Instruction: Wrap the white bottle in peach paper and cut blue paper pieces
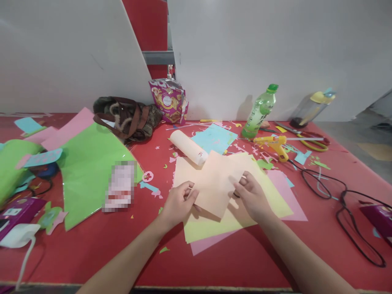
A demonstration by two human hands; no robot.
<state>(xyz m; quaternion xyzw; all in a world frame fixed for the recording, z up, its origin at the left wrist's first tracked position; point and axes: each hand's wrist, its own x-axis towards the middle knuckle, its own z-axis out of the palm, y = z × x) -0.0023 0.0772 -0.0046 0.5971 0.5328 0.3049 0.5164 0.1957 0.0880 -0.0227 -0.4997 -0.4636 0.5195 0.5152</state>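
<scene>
A piece of peach-coloured paper (214,183) is held up at a tilt over the stacked sheets in the middle of the table. My left hand (182,202) pinches its left edge between thumb and fingers. At the right edge my right hand (251,196) has its thumb and fingers closed on the paper. A small dark thing shows beneath the right thumb, too hidden to name. Under both hands lie pale yellow sheets (269,196) and pink sheets (211,243). Just beyond the held piece, a cream-coloured cylinder (188,147) lies on its side.
On the right are a yellow glue gun (277,145) with a black cord (346,204), scissors (315,143) and a green bottle (260,110). Green sheet (92,171), bag (128,118) and snack packet (170,100) lie left and behind. Paper scraps litter the red table (147,253).
</scene>
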